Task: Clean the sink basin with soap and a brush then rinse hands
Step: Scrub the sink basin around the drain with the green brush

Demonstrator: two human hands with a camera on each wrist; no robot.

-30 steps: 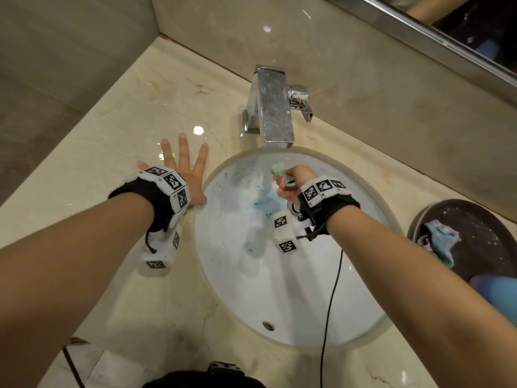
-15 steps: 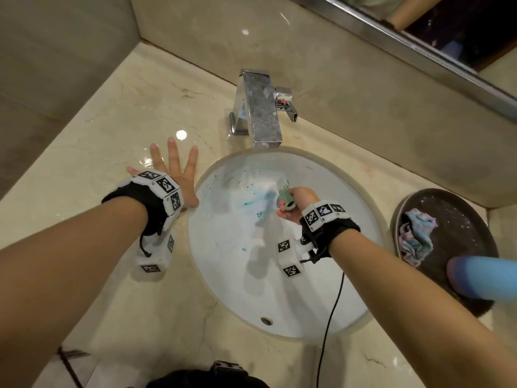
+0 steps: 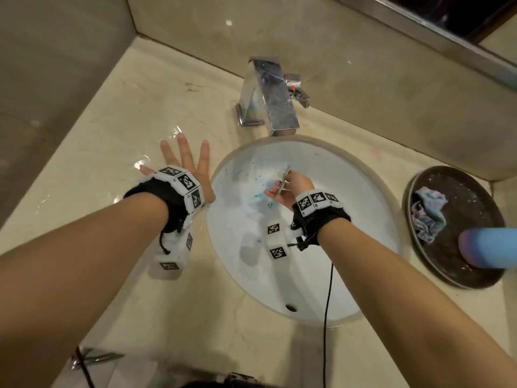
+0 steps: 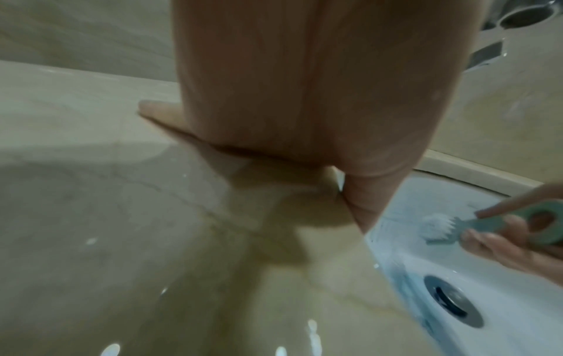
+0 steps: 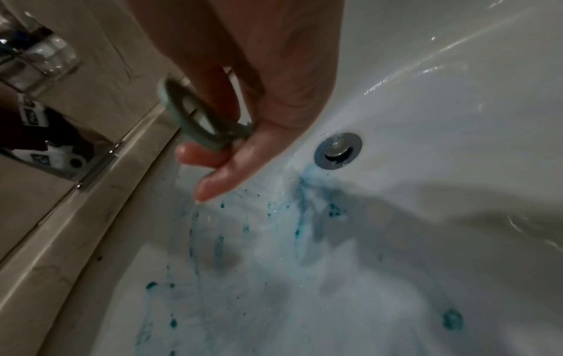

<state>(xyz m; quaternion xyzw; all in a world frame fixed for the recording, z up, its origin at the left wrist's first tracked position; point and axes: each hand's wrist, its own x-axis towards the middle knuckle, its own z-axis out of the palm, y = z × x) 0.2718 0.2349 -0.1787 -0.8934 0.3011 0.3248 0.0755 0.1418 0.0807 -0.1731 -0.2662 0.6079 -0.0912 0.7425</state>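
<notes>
A white oval sink basin [image 3: 349,247] is set into a beige marble counter, streaked with blue soap [image 3: 258,196] on its far left wall. My right hand [image 3: 291,187] grips a small pale green brush [image 3: 282,177] with white bristles against that wall, below the tap. The brush [image 4: 499,225] and its looped handle [image 5: 195,120] also show in both wrist views. Blue soap smears [image 5: 304,216] run down to the drain [image 5: 338,150]. My left hand [image 3: 187,161] lies flat with spread fingers on the counter, at the basin's left rim.
A chrome tap [image 3: 275,102] stands behind the basin. At the right, a dark round tray [image 3: 475,219] holds a crumpled cloth [image 3: 428,211] and a blue bottle [image 3: 489,247]. Walls close the left and back. A black cable [image 3: 328,317] hangs from my right wrist.
The right hand has kept scrubbing the basin's far left wall, shifting the brush a little between frames. The left hand stays flat on the counter. The head view has drifted.
</notes>
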